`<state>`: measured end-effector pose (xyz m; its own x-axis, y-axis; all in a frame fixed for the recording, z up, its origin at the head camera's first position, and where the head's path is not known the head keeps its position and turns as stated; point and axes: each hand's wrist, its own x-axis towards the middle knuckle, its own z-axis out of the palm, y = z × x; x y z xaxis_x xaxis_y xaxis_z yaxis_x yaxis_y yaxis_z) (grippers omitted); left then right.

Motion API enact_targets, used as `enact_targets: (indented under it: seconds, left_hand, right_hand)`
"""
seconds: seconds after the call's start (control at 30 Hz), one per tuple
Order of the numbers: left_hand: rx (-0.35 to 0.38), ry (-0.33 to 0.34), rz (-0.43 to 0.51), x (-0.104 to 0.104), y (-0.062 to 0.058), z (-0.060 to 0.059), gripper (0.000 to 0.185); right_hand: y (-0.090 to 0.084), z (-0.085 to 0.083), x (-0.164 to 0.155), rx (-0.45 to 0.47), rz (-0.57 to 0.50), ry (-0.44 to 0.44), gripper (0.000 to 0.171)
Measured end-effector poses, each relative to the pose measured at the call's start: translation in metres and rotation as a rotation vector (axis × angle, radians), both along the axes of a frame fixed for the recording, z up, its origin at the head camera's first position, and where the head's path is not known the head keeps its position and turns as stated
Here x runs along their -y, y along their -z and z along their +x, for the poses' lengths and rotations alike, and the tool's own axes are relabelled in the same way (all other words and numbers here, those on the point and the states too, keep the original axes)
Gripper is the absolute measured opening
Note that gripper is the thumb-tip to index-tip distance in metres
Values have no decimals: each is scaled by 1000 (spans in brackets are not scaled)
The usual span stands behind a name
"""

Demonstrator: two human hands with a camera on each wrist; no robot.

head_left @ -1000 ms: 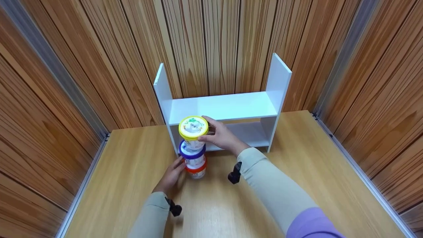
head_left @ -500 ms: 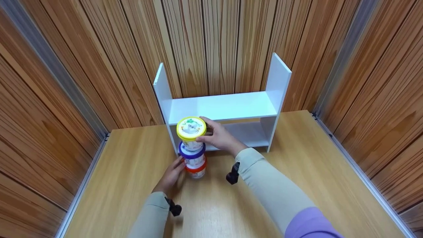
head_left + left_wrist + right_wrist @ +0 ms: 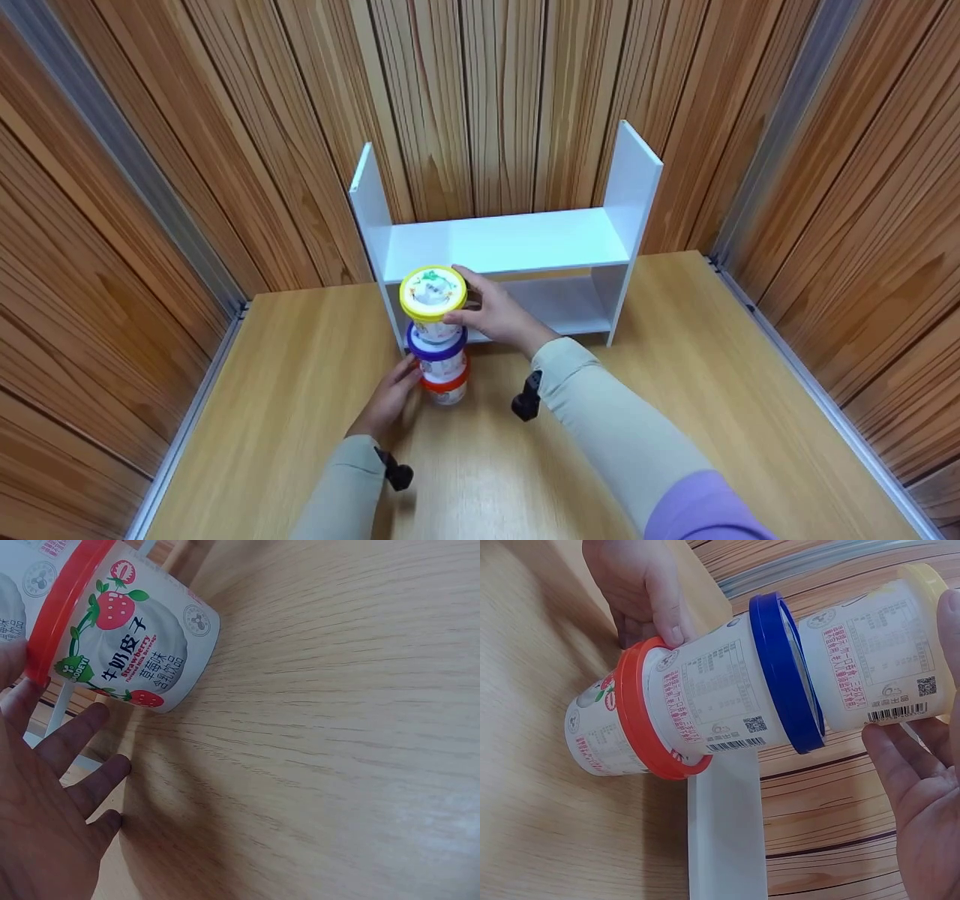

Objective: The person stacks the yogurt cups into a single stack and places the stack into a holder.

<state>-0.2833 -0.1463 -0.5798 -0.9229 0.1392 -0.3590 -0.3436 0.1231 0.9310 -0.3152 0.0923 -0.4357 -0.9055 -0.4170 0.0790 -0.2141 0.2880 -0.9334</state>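
While the left hand (image 3: 390,397) steadies the red-lidded cup (image 3: 445,388) on the table (image 3: 675,420) with fingers spread, the right hand (image 3: 499,315) curls round the yellow-lidded cup (image 3: 433,296) topping the stack, which probably needs gentle, straight handling next.

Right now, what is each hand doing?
Left hand: steadies the red-lidded cup with its thumb.
Right hand: holds the yellow-lidded cup.
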Motion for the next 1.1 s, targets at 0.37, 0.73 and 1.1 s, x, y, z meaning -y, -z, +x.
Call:
enact_targets:
  seconds: [0.37, 0.73, 1.1]
  left_hand:
    - [39, -1, -8, 0, 1, 2, 64]
    - [45, -9, 16, 1, 2, 1, 64]
    - [46, -3, 64, 1, 1, -1, 63]
  right_hand:
    - [-1, 1, 1, 38, 27, 13, 96]
    - [-1, 2, 2, 54, 40, 16, 95]
    - [0, 4, 3, 28, 37, 2, 94]
